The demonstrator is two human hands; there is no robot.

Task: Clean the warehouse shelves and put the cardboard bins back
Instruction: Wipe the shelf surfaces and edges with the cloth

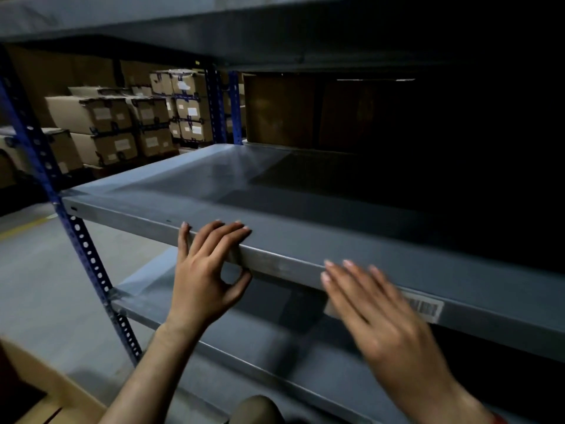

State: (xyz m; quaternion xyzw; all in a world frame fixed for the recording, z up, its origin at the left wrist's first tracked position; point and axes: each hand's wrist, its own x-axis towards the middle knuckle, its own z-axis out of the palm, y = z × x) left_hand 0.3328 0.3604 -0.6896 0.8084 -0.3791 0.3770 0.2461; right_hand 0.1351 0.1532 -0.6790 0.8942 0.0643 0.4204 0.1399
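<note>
Bracing at the shelf
My left hand grips its lip; my right hand, flat and empty beside it, should sweep lightly.

The fingers of the left hand lie over the front edge of the grey flat metal shelf, with the thumb under it. To their right, the right hand overlaps a white barcode label. The blue perforated steel upright stands to their left. Behind them are a large brown cardboard bin and, further left, stacked brown cardboard boxes.
</note>
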